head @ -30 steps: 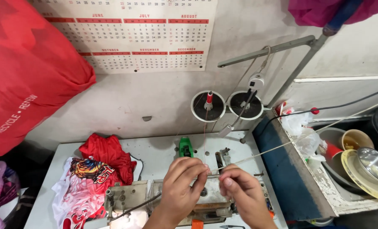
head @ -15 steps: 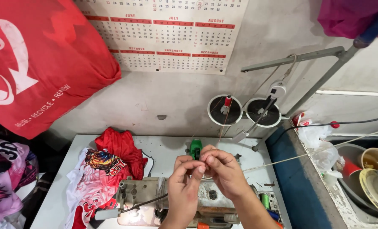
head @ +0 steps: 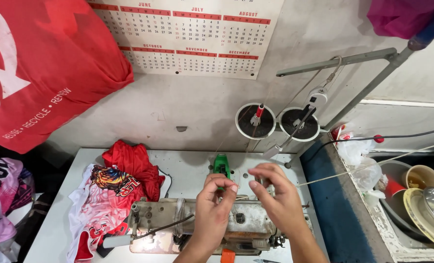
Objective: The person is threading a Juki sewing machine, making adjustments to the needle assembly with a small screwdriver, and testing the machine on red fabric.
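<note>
Our left hand (head: 216, 204) and right hand (head: 275, 197) pinch a thin thread (head: 241, 187) taut between fingertips, just above the sewing machine (head: 192, 224), likely for threading; red cloth (head: 124, 170) left of it.

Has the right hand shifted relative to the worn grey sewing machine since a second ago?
Yes. The right hand has lifted from the worn grey sewing machine toward its back edge, nearer the green tool.

The thread between my left hand (head: 216, 200) and right hand (head: 274, 197) is too thin to see, and my hands hide part of the sewing machine (head: 197, 225).
</note>
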